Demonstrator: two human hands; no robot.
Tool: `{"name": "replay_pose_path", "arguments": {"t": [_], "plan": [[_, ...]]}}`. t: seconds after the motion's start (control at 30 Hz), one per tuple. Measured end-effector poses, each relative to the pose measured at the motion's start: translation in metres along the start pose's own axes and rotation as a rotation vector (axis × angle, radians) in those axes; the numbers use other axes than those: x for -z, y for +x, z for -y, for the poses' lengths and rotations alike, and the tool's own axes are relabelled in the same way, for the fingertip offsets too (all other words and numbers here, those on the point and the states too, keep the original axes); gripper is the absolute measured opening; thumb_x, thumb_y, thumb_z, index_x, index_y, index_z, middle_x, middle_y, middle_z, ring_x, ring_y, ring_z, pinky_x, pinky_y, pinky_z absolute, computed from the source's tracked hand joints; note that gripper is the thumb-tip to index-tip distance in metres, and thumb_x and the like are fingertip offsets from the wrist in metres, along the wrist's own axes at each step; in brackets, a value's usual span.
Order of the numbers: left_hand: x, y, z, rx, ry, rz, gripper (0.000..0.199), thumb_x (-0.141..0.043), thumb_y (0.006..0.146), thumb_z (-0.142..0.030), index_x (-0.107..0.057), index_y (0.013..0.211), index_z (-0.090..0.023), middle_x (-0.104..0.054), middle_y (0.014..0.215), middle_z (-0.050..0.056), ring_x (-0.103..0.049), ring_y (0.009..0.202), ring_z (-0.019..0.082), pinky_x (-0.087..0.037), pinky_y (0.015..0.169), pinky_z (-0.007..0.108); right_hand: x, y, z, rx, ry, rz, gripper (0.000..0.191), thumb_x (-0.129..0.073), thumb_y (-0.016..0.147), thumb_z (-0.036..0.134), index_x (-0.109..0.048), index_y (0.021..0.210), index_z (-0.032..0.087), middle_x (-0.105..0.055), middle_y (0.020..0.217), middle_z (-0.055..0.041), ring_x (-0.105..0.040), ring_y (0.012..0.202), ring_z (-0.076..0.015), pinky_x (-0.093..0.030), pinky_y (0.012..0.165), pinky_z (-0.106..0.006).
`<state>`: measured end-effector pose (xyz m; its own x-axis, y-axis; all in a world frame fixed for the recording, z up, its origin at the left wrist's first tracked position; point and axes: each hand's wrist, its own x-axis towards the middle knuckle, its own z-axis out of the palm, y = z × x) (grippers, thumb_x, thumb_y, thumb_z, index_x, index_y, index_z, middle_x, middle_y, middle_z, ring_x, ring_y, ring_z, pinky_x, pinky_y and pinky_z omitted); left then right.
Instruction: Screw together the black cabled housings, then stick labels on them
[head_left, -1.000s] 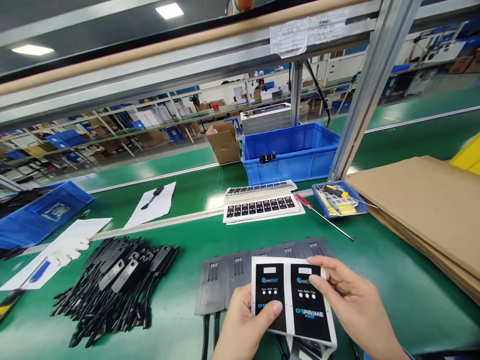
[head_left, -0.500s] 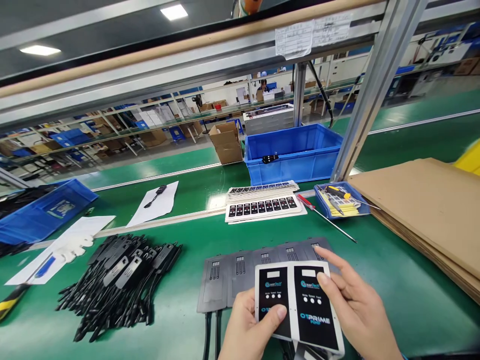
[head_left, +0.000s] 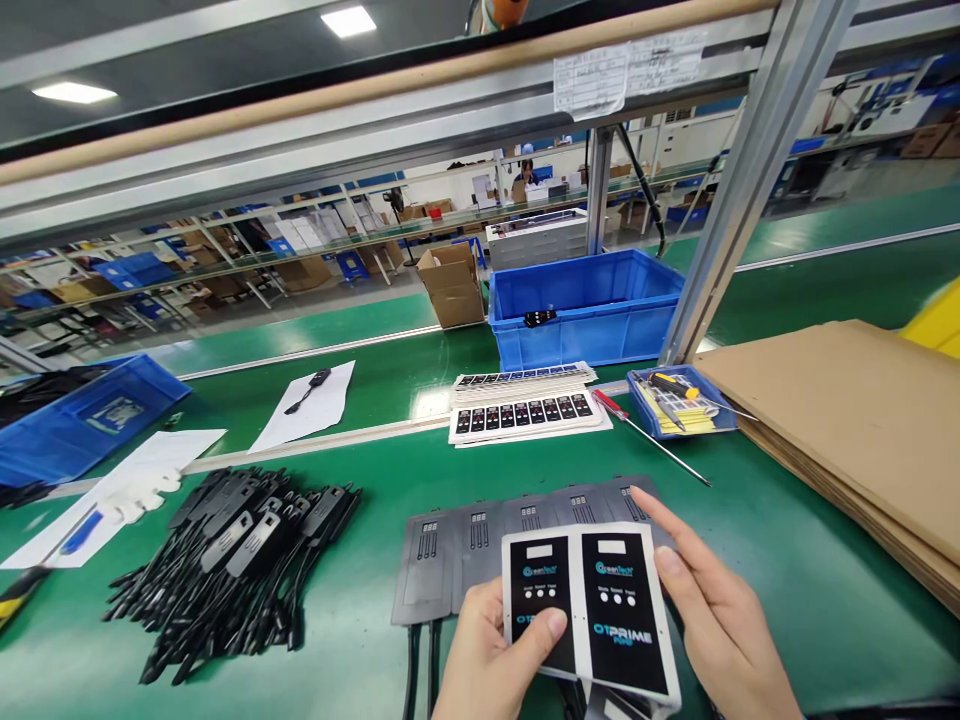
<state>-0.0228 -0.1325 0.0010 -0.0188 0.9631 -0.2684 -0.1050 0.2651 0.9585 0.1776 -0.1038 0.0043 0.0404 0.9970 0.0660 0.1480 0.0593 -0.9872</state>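
My left hand (head_left: 499, 640) grips a sheet of labels (head_left: 576, 560), its thumb pressed on the front. Two black labels with OceanTech and OTPRIME print show on the sheet's white backing, and more label hangs folded below. At the sheet's right edge is my right hand (head_left: 720, 610), open, with thumb and index finger apart; its other fingers are partly hidden. Behind the sheet, grey controller boxes (head_left: 427, 565) with small displays lie in a row, partly covered. Black cables (head_left: 412, 670) run from the leftmost box towards me.
A heap of black cabled units (head_left: 247, 560) lies left. Farther back are printed sticker sheets (head_left: 525, 415), a red-handled screwdriver (head_left: 652, 437), a blue tool tray (head_left: 684, 400) and a blue bin (head_left: 589, 335). Stacked cardboard (head_left: 847, 420) borders the right; a metal post (head_left: 739, 190) rises behind.
My right thumb has moved off the right label's upper corner to just beside the sheet's edge. The sheet has shifted slightly left in my left hand.
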Motion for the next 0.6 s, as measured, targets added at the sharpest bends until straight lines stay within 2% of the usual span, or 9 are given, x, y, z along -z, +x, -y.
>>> {"name": "replay_pose_path", "arguments": {"t": [0.1, 0.17, 0.23, 0.33, 0.4, 0.5, 0.6], "plan": [[-0.001, 0.000, -0.002, -0.002, -0.008, -0.004, 0.048, -0.080, 0.068, -0.051, -0.073, 0.100, -0.016, -0.073, 0.104, 0.013, -0.066, 0.099, 0.033, -0.054, 0.082, 0.039, -0.009, -0.002, 0.005, -0.087, 0.123, 0.035, 0.064, -0.061, 0.086, 0.051, -0.047, 0.143, 0.025, -0.075, 0.092, -0.0036, -0.071, 0.081, -0.0240, -0.061, 0.069, -0.030], [-0.001, 0.001, -0.003, 0.007, -0.011, 0.004, 0.049, -0.080, 0.067, -0.052, -0.073, 0.101, -0.016, -0.073, 0.102, 0.013, -0.067, 0.095, 0.033, -0.055, 0.079, 0.037, -0.015, -0.004, 0.008, -0.147, 0.184, 0.060, 0.076, -0.069, 0.080, 0.051, -0.043, 0.145, 0.023, -0.075, 0.093, -0.0043, -0.070, 0.083, -0.0239, -0.060, 0.077, -0.034], [-0.001, 0.001, -0.002, 0.012, -0.009, 0.006, 0.050, -0.080, 0.067, -0.052, -0.073, 0.101, -0.016, -0.073, 0.102, 0.012, -0.067, 0.094, 0.032, -0.055, 0.077, 0.036, -0.019, -0.004, 0.009, -0.202, 0.219, 0.081, 0.082, -0.075, 0.075, 0.049, -0.042, 0.145, 0.022, -0.074, 0.097, -0.0053, -0.070, 0.083, -0.0244, -0.060, 0.078, -0.036], [0.000, 0.002, 0.002, 0.007, 0.001, -0.008, 0.050, -0.080, 0.067, -0.051, -0.073, 0.102, -0.016, -0.072, 0.105, 0.013, -0.066, 0.099, 0.033, -0.054, 0.080, 0.037, -0.019, -0.003, 0.007, -0.250, 0.255, 0.131, 0.075, -0.069, 0.080, 0.050, -0.042, 0.145, 0.022, -0.074, 0.103, -0.0067, -0.071, 0.086, -0.0250, -0.061, 0.079, -0.038], [0.000, 0.002, 0.004, 0.004, -0.007, -0.010, 0.049, -0.080, 0.068, -0.051, -0.072, 0.103, -0.016, -0.072, 0.106, 0.013, -0.065, 0.101, 0.033, -0.053, 0.082, 0.037, -0.015, -0.002, 0.004, -0.217, 0.222, 0.190, 0.067, -0.060, 0.087, 0.052, -0.043, 0.145, 0.022, -0.071, 0.112, -0.0080, -0.069, 0.095, -0.0261, -0.059, 0.084, -0.038], [0.000, 0.002, 0.001, -0.003, -0.024, 0.016, 0.048, -0.080, 0.070, -0.049, -0.072, 0.104, -0.016, -0.073, 0.105, 0.013, -0.066, 0.100, 0.032, -0.052, 0.085, 0.038, -0.006, 0.000, 0.001, -0.140, 0.084, 0.234, 0.058, -0.050, 0.093, 0.053, -0.048, 0.143, 0.023, -0.064, 0.127, -0.0071, -0.058, 0.118, -0.0286, -0.055, 0.093, -0.035], [-0.001, 0.000, -0.007, -0.002, -0.047, 0.052, 0.045, -0.079, 0.071, -0.049, -0.073, 0.101, -0.015, -0.074, 0.101, 0.012, -0.068, 0.096, 0.032, -0.053, 0.081, 0.037, 0.000, 0.001, -0.002, -0.149, 0.060, 0.194, 0.053, -0.046, 0.095, 0.055, -0.054, 0.138, 0.025, -0.060, 0.134, -0.0047, -0.046, 0.131, -0.0274, -0.049, 0.101, -0.032]]}}
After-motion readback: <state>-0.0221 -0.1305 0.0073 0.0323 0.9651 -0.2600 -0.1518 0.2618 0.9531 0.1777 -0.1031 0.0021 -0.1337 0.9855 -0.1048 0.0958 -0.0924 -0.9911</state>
